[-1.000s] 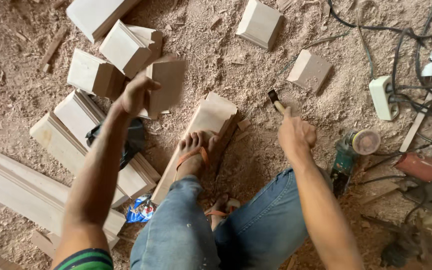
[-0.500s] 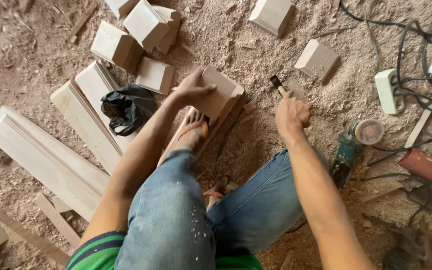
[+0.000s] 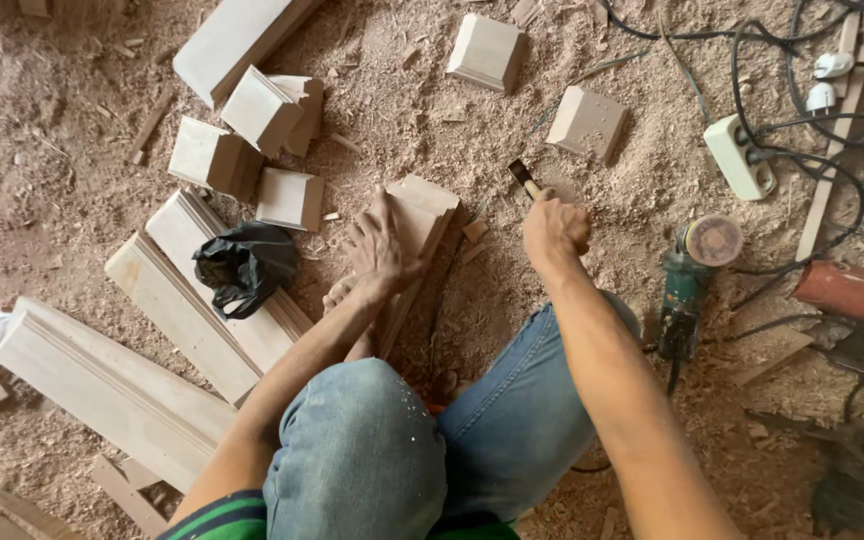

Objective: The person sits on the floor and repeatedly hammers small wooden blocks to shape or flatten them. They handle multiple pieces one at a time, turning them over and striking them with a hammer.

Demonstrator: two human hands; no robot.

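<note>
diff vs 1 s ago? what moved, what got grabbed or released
The left hand came down from a loose block near the block pile and now presses flat on the moulded wood piece that lies under the bare foot. Nothing visibly released. The right hand keeps its grip on the chisel, in about the same spot. Angle grinder and black bag unmoved.
</note>
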